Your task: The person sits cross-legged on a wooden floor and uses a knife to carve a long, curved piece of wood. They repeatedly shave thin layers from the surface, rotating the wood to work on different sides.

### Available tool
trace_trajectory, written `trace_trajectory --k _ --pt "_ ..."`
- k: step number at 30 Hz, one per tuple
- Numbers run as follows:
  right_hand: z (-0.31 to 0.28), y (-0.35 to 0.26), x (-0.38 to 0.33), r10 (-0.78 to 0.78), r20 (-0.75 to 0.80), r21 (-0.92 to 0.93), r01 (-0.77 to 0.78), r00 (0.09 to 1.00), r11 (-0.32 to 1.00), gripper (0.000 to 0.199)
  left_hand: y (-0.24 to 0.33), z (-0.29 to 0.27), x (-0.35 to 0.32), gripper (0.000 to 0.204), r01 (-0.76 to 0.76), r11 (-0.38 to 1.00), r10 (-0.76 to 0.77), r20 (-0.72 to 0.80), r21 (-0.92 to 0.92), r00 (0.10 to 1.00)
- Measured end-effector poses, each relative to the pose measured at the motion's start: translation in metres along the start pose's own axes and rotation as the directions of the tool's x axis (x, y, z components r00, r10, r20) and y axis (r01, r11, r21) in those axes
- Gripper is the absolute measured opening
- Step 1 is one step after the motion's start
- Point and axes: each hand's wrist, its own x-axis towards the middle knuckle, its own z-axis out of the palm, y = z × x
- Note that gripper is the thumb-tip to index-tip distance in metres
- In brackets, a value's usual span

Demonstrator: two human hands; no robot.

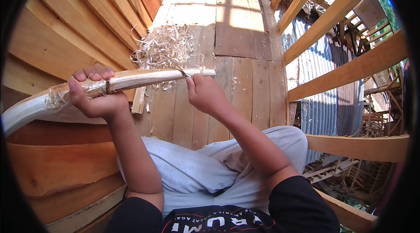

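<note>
A long, curved, pale wooden pole [144,79] stretches from the left edge to above the floor in front of me, its surface shaved and rough. My left hand [97,95] is wrapped round it, palm below and fingertips over the far side. Beside that hand a narrow dark band [108,86] shows against the wood. Close to the pole's right end, my right hand [206,92] is closed on what looks like a knife [182,71]. Its thin dark blade lies against the pole, while its handle is mostly hidden in my fist.
Curled wood shavings [168,47] are heaped on the plank floor [249,88] beyond the pole. Stacked boards [65,163] line the left side. Wooden railing slats [350,73] run along the right, with corrugated metal sheets [321,88] below them. My crossed legs [188,163] are close beneath my arms.
</note>
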Motion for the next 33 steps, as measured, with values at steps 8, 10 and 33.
trace_trajectory --k 8,10,33 --pt "0.014 0.071 0.024 0.074 -0.065 -0.004 -0.075 0.995 0.997 0.038 -0.003 0.003 0.002 0.032 0.005 1.0 -0.003 0.091 -0.018 0.996" --pt "0.003 0.024 0.006 0.06 -0.073 -0.03 -0.062 0.996 0.998 0.038 -0.002 -0.002 0.006 0.032 0.001 1.0 0.001 0.097 -0.018 0.995" --pt "0.005 0.093 0.028 0.194 0.07 0.05 -0.197 0.979 0.979 0.041 -0.005 -0.011 0.01 0.033 0.036 0.991 0.006 0.31 -0.13 0.951"
